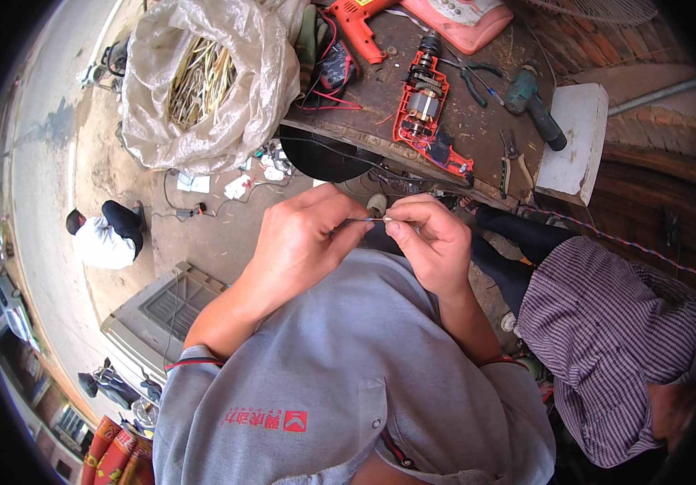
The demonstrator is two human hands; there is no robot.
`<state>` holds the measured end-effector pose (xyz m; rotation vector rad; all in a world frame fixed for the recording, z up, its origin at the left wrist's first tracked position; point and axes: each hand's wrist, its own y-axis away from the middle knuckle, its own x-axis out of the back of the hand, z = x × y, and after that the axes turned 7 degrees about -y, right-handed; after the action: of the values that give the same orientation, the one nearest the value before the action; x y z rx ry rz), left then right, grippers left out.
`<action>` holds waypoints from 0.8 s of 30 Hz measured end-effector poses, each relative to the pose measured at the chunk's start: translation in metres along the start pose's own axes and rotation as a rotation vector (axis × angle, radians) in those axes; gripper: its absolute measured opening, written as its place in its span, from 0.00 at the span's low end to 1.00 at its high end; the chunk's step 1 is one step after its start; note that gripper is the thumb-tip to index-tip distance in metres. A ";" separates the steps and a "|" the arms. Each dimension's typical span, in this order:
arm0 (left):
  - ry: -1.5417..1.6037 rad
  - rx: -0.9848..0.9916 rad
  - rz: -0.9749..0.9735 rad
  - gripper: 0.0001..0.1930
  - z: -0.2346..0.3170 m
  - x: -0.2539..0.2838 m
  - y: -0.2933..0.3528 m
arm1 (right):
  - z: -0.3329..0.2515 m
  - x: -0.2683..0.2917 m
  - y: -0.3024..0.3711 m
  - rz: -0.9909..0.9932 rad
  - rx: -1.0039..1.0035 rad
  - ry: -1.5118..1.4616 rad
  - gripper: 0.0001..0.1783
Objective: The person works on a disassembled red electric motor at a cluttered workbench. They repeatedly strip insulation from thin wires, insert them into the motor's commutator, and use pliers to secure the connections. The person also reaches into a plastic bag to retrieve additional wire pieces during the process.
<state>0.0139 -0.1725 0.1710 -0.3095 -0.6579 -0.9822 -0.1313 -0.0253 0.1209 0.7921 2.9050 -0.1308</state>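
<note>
In front of my chest, my left hand and my right hand are close together, fingertips pinched. A thin wire-like piece runs between them, its left end dark and its right end pale near my right thumb. Its exact kind is too small to make out. Beyond my hands, an opened power drill lies on the workbench, its orange half-shell showing the motor and gears. To its right are pliers with dark handles, and nearer the bench edge a second pair of pliers.
A teal cordless drill leans by a white block. An orange power tool and a dark meter with red leads lie at the back. A plastic sack holds straw-like sticks. A person in a checked shirt is at my right.
</note>
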 end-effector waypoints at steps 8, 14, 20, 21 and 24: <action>-0.020 -0.012 0.009 0.07 0.003 0.000 -0.001 | 0.002 -0.001 0.003 0.023 -0.142 -0.229 0.07; -0.054 -0.011 0.007 0.07 0.003 0.000 0.000 | 0.001 -0.002 0.002 0.023 -0.118 -0.145 0.06; -0.050 -0.015 0.013 0.07 0.004 -0.001 0.000 | 0.000 -0.005 0.001 0.031 -0.088 -0.088 0.06; -0.054 -0.019 0.014 0.07 0.004 -0.001 0.000 | 0.000 -0.004 0.001 0.029 -0.073 -0.077 0.06; -0.062 -0.021 0.015 0.07 0.004 -0.001 0.001 | 0.001 -0.003 -0.001 0.016 -0.027 -0.018 0.06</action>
<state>0.0132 -0.1696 0.1733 -0.3645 -0.7013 -0.9689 -0.1288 -0.0275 0.1203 0.8058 2.8763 -0.0969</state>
